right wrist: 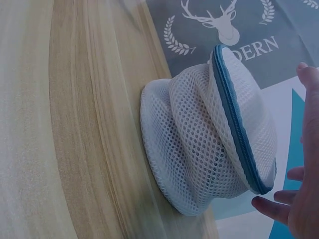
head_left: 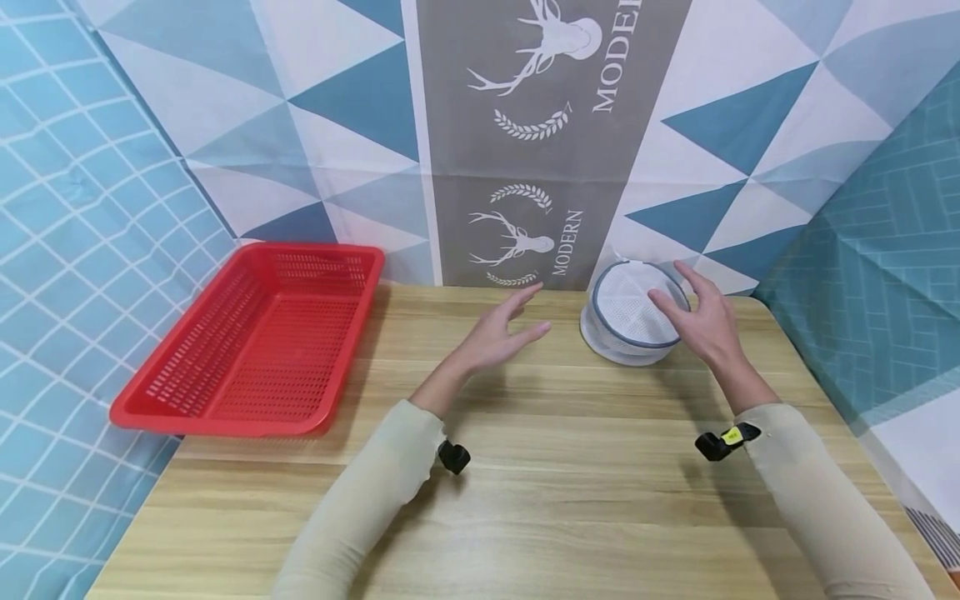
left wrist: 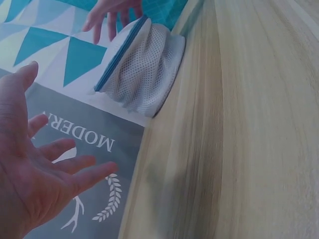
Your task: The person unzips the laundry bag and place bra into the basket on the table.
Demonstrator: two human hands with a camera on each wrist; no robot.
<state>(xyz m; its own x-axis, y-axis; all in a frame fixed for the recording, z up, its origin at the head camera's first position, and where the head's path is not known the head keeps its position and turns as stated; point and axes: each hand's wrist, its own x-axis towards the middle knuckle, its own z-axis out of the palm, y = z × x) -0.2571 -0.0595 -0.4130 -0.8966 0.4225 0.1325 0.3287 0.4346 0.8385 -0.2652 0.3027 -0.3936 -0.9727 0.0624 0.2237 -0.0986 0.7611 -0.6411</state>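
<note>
Mesh bag (head_left: pixel 630 312) stands on the desk (head_left: pixel 570 492), right of centre in the head view, the empty right grip (head_left: pixel 708 327) wide at its right edge; the left grip (head_left: pixel 491 337), empty and wide, is mid-frame. Left wrist view: bag at top, left grip lower left. Right wrist view: bag central, right grip at right edge.

Left forearm (head_left: pixel 360 508) and right forearm (head_left: pixel 828 508) reach forward, sleeved in pale cloth; wrists bare. Left hand (head_left: pixel 497 333) raised, palm inward, fingers extended, somewhat spread, thumb well apart. Right hand (head_left: pixel 708 327) farther out to its own side, angled inward; thumb and fingers parted, gap between them. Hands well apart.
</note>
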